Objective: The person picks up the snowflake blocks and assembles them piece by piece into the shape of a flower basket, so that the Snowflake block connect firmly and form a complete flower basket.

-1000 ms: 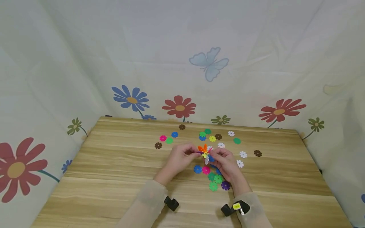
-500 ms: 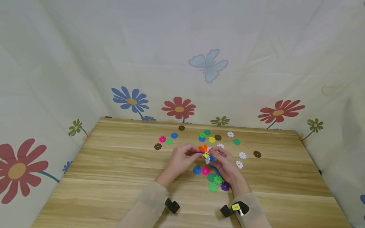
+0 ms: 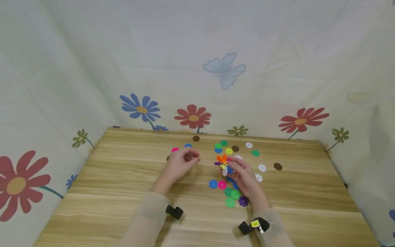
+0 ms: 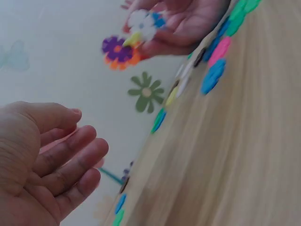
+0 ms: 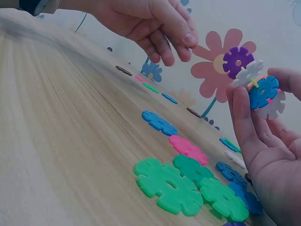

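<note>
Our right hand [image 3: 243,175] pinches the joined discs [image 5: 261,90] above the table [image 3: 123,178], near the loose discs [image 3: 235,194]. Our left hand [image 3: 179,166] is apart, fingers loosely bent, holding nothing. If we squeeze too hard, they might pop apart.

A yellow label [image 3: 255,224] sits on the black wrist camera [image 3: 245,228] at the cuff edge of the right sleeve [image 3: 277,229]. Its dark characters are too small to read; no lettering is legible.
</note>
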`<state>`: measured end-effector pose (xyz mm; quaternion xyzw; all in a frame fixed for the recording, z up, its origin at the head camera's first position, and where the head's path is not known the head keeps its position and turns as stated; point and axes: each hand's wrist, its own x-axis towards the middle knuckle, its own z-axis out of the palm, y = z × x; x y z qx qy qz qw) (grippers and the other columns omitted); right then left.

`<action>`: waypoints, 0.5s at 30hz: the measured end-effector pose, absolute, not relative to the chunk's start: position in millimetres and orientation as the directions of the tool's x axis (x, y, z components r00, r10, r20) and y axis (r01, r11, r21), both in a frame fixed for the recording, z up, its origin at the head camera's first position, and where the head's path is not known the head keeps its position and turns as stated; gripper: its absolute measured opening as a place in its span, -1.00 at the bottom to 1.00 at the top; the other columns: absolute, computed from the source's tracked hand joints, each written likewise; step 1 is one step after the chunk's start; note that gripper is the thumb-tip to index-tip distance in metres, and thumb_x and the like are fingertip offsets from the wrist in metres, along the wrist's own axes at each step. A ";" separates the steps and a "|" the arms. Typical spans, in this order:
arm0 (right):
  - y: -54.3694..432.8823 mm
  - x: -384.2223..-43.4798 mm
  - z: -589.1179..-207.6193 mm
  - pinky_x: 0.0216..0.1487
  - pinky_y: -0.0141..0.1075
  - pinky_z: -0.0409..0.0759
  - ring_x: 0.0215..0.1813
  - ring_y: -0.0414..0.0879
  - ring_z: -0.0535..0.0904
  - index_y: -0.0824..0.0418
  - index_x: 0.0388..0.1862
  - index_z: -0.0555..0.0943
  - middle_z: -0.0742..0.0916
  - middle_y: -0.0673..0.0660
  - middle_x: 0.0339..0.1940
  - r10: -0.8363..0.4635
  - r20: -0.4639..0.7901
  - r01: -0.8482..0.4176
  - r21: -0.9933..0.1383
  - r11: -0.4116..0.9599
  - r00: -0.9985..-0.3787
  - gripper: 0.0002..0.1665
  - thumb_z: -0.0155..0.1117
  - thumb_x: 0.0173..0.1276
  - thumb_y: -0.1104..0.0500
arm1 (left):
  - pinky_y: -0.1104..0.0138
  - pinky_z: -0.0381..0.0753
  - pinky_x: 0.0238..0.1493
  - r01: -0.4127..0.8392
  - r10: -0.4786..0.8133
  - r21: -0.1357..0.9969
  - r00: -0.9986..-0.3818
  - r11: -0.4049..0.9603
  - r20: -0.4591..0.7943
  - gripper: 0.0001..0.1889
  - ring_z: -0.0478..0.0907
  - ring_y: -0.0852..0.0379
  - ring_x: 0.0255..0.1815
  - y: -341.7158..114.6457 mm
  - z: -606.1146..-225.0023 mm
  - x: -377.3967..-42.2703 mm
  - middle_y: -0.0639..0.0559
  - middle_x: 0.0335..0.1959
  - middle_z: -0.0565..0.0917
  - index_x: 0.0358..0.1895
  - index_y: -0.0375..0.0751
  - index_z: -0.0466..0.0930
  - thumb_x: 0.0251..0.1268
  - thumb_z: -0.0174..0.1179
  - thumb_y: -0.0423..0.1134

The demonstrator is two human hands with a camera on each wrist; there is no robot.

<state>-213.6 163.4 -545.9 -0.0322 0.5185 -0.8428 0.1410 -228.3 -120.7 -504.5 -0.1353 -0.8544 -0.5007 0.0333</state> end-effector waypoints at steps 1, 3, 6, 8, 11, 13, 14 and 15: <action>163.5 -213.6 -546.0 0.10 -0.22 0.79 -0.14 -0.14 0.81 0.11 0.14 0.72 0.82 0.02 -0.05 -0.273 -0.088 0.201 -0.884 -0.422 -0.958 -0.78 0.15 0.74 0.25 | 0.24 0.76 -0.10 0.261 0.180 0.842 -0.964 0.472 0.198 -0.85 0.73 0.15 -0.20 -126.4 -504.7 -230.3 0.15 -0.17 0.81 -0.01 -0.15 0.79 0.48 0.47 -0.23; 163.8 -213.4 -546.2 0.09 -0.22 0.80 -0.13 -0.15 0.82 0.09 0.12 0.74 0.83 0.01 -0.06 -0.277 -0.086 0.201 -0.885 -0.420 -0.957 -0.77 0.15 0.74 0.25 | 0.22 0.76 -0.10 0.252 0.151 0.835 -0.967 0.489 0.204 -0.83 0.74 0.12 -0.21 -137.6 -504.3 -233.9 0.11 -0.17 0.82 0.00 -0.20 0.79 0.48 0.47 -0.24; 164.0 -213.0 -545.8 0.09 -0.22 0.80 -0.12 -0.15 0.83 0.07 0.10 0.74 0.85 0.01 -0.06 -0.280 -0.080 0.197 -0.886 -0.420 -0.957 -0.77 0.14 0.75 0.24 | 0.17 0.75 -0.05 0.226 0.117 0.833 -0.974 0.504 0.194 -0.79 0.74 0.07 -0.18 -153.7 -503.5 -237.8 0.05 -0.15 0.82 0.04 -0.25 0.78 0.49 0.46 -0.23; 164.3 -212.9 -545.7 0.08 -0.23 0.80 -0.13 -0.16 0.82 0.05 0.10 0.75 0.84 -0.01 -0.07 -0.281 -0.076 0.195 -0.885 -0.422 -0.957 -0.75 0.13 0.76 0.22 | 0.13 0.74 -0.01 0.207 0.102 0.834 -0.978 0.511 0.180 -0.75 0.74 0.04 -0.14 -163.6 -502.9 -239.5 0.02 -0.12 0.82 0.09 -0.25 0.77 0.49 0.45 -0.22; 164.3 -213.3 -546.0 0.06 -0.24 0.80 -0.15 -0.16 0.80 0.05 0.10 0.76 0.84 0.00 -0.10 -0.281 -0.069 0.189 -0.886 -0.424 -0.957 -0.74 0.11 0.78 0.21 | 0.11 0.73 0.04 0.186 0.097 0.830 -0.983 0.525 0.158 -0.70 0.74 0.01 -0.08 -177.1 -504.0 -242.5 -0.03 -0.06 0.81 0.16 -0.26 0.74 0.49 0.45 -0.22; 164.2 -213.6 -546.3 0.05 -0.24 0.80 -0.17 -0.16 0.80 0.06 0.09 0.76 0.84 0.00 -0.12 -0.279 -0.073 0.190 -0.887 -0.421 -0.957 -0.74 0.11 0.78 0.21 | 0.09 0.73 0.05 0.179 0.110 0.825 -0.984 0.536 0.142 -0.66 0.74 -0.01 -0.05 -185.1 -506.0 -244.4 -0.08 -0.01 0.81 0.20 -0.28 0.71 0.49 0.45 -0.23; 164.1 -213.8 -546.5 0.04 -0.25 0.80 -0.18 -0.16 0.80 0.06 0.08 0.76 0.84 0.01 -0.13 -0.280 -0.073 0.190 -0.888 -0.419 -0.957 -0.74 0.11 0.78 0.20 | 0.09 0.73 0.06 0.177 0.117 0.822 -0.984 0.542 0.134 -0.65 0.74 -0.02 -0.05 -189.0 -507.5 -245.5 -0.11 0.01 0.80 0.21 -0.30 0.70 0.48 0.45 -0.24; 163.9 -213.6 -546.3 0.04 -0.24 0.80 -0.18 -0.16 0.79 0.06 0.08 0.76 0.84 0.01 -0.14 -0.277 -0.074 0.189 -0.889 -0.417 -0.958 -0.74 0.12 0.78 0.20 | 0.08 0.73 0.07 0.175 0.127 0.814 -0.984 0.553 0.125 -0.63 0.73 -0.03 -0.04 -192.7 -508.8 -246.2 -0.12 0.02 0.80 0.23 -0.30 0.68 0.47 0.45 -0.24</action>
